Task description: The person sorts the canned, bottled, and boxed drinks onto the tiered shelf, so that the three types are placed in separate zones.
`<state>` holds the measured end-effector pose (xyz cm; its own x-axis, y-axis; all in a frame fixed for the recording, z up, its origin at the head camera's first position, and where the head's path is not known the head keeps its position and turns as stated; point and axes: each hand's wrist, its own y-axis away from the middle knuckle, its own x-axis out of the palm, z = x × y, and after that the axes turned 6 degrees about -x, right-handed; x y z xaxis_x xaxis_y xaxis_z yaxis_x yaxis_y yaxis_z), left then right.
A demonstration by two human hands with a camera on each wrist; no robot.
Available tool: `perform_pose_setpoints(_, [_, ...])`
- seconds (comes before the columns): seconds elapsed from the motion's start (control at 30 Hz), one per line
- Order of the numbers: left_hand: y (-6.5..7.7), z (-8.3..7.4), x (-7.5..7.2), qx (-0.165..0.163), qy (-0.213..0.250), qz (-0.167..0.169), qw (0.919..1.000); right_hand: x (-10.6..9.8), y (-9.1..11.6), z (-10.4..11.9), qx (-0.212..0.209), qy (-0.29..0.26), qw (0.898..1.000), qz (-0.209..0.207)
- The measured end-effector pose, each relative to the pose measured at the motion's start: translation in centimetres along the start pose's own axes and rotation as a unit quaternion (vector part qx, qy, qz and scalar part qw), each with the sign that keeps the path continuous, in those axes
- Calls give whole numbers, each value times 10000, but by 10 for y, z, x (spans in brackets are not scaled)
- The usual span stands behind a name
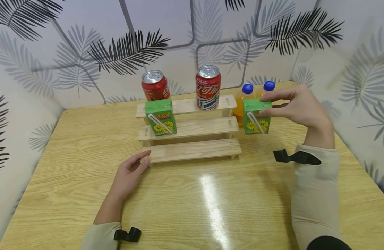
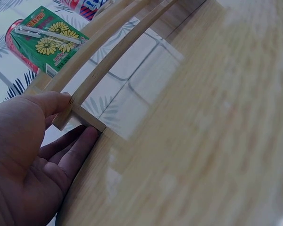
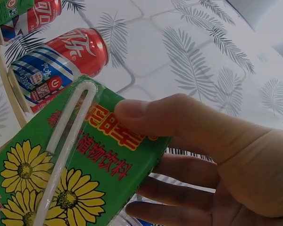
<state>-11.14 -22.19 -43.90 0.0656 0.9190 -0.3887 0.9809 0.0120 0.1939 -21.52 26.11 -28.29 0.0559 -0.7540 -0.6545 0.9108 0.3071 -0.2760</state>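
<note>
My right hand (image 1: pixel 291 107) pinches a green drink carton (image 3: pixel 85 160) by its upper right part, thumb on the printed front. The carton, with a white straw on its face, hangs to the right of a three-step wooden rack (image 1: pixel 192 152), in front of two orange drink bottles (image 1: pixel 247 89). My left hand (image 1: pixel 130 173) grips the left end of the rack's lowest step, thumb on top and fingers against the leg in the left wrist view. A second green carton (image 1: pixel 161 118) stands upright on the middle step's left end.
On the top step stand two red cola cans, one on the left (image 1: pixel 155 85) behind the second carton and one farther right (image 1: pixel 208 87). The wooden table (image 1: pixel 95 139) meets leaf-patterned walls (image 1: pixel 167 27) at the back and sides.
</note>
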Motion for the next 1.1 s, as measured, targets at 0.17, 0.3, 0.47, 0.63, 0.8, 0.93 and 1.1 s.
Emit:
perform_pose_setpoints(0.17, [0, 0, 0, -2, 6, -8, 10000, 1, 1, 4, -344, -254, 9990, -128])
perform_pose_setpoints(0.3, [0, 0, 0, 3, 7, -4, 10000, 4, -1, 7, -640, -550, 9964, -122])
perform_pose_setpoints(0.47, [0, 1, 1, -17, 12, -16, 10000, 10, -4, 13, -862, -995, 9913, 8])
perform_pose_setpoints(0.63, [0, 1, 0, -29, 23, -8, 10000, 16, -7, 19, -1198, -1044, 9873, -50])
perform_pose_setpoints(0.8, [1, 1, 0, -15, 55, 29, 10000, 23, -9, 23, -1307, -1217, 9839, 39])
perform_pose_setpoints(0.93, [1, 0, 1, -5, 64, 38, 10000, 29, -11, 28, -1177, -1438, 9825, 91])
perform_pose_setpoints(1.1, [1, 0, 1, -29, 23, -7, 10000, 39, -14, 34, -1197, -1325, 9839, -28])
